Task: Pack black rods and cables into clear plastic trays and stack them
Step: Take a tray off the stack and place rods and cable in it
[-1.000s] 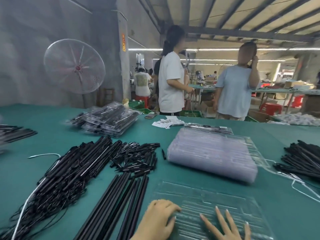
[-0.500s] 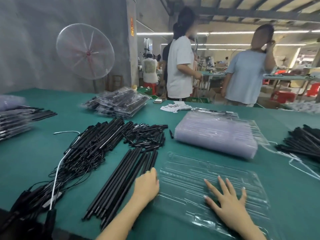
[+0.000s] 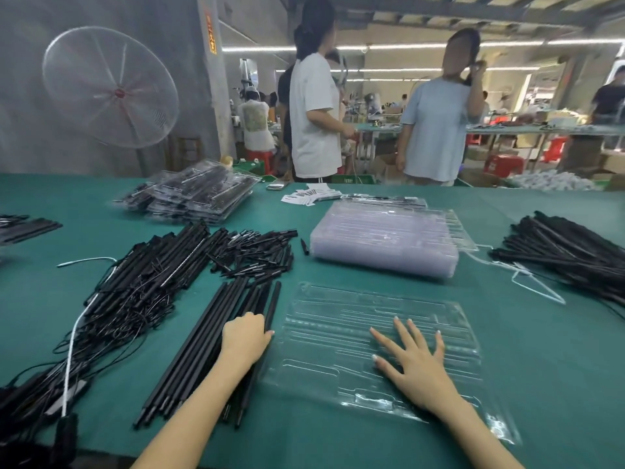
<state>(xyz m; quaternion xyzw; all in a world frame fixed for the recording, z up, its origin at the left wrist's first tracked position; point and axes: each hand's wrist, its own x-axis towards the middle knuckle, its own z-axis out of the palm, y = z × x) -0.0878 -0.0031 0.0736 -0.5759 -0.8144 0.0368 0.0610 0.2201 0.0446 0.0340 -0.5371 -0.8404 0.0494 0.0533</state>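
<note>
An empty clear plastic tray lies flat on the green table in front of me. My right hand presses on it, palm down with fingers spread. Left of the tray lies a row of long black rods. My left hand sits on top of these rods with fingers curled down over them and the thumb against the rightmost rod. Further left is a tangle of black cables tied with a white cord. Beyond the tray stands a stack of empty clear trays.
Small black pieces are heaped behind the rods. Packed trays are stacked at the far left, with more at the left edge. Another black bundle lies at the right. Two people stand beyond the table, and a fan stands at the back left.
My view tipped down and closer. My left hand moved from the tray's left edge onto the black rods and curled over them. My right hand stayed flat on the tray.
</note>
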